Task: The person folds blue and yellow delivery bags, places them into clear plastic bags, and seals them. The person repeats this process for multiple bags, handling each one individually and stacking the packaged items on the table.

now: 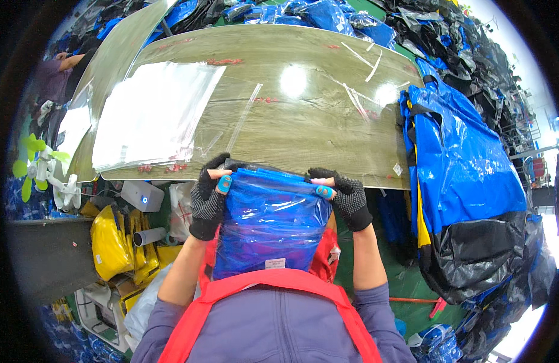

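Observation:
Between my two hands hangs a folded blue item in a clear plastic bag point(270, 221), held upright against the front of my body at the table's near edge. A small white label sits low on the package. My left hand point(208, 199) grips its upper left corner, and my right hand point(346, 196) grips the upper right corner. Both wear black dotted gloves with bare thumbs, each thumb wrapped in blue tape. My thumbs press on the bag's top edge; the fingers behind it are partly hidden.
A wood-grain table point(291, 127) spans ahead, with a stack of clear plastic bags point(152, 115) at its left. Large blue and black bags point(461, 163) drape over its right end. At left are a small fan point(40, 166), yellow folded pieces point(113, 242) and a white box point(142, 195).

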`<state>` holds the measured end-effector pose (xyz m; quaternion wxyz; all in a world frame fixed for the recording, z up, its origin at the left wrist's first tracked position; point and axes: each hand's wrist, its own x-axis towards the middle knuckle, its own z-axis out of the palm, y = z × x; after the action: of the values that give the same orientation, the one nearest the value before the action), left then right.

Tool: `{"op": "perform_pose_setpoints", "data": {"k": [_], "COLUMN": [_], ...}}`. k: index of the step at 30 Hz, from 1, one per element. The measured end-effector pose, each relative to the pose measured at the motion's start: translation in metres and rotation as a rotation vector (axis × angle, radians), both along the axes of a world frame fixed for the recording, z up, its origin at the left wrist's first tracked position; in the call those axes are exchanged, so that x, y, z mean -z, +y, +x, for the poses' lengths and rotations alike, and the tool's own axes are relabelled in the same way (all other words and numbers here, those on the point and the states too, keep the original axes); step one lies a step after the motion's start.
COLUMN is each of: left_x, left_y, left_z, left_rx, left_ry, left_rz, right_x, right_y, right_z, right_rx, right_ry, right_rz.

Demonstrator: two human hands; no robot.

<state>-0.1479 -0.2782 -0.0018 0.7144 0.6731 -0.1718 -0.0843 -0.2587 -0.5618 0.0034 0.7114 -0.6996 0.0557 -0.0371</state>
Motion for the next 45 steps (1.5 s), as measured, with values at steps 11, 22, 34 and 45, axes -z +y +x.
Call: {"op": "perform_pose_setpoints", "data": {"k": [11, 22, 34, 45], "left_x": [-0.028, -0.018, -0.136, -0.174], "left_y": [0.007, 0.018, -0.034, -0.088], "left_z": [0.027, 0.038, 0.075, 0.041], "left_rx": [-0.034, -0.024, -0.07, 0.105], "left_ry": [-0.113, -0.083, 0.044, -0.633], "left_rz": [0.11, 0.08, -0.079, 0.144], "right_x": [-0.028, -0.004, -0.07, -0.052], "right_y": [0.016, 0.045, -0.005, 0.062], "right_z": [0.006, -0.013, 0.092, 0.15], "right_rx": [0.1, 0.33, 0.209, -0.198], "right_ry": [-0.158, -0.093, -0.181, -0.432], "right_rz": [-0.403, 0.1, -0.031, 0.528]}}
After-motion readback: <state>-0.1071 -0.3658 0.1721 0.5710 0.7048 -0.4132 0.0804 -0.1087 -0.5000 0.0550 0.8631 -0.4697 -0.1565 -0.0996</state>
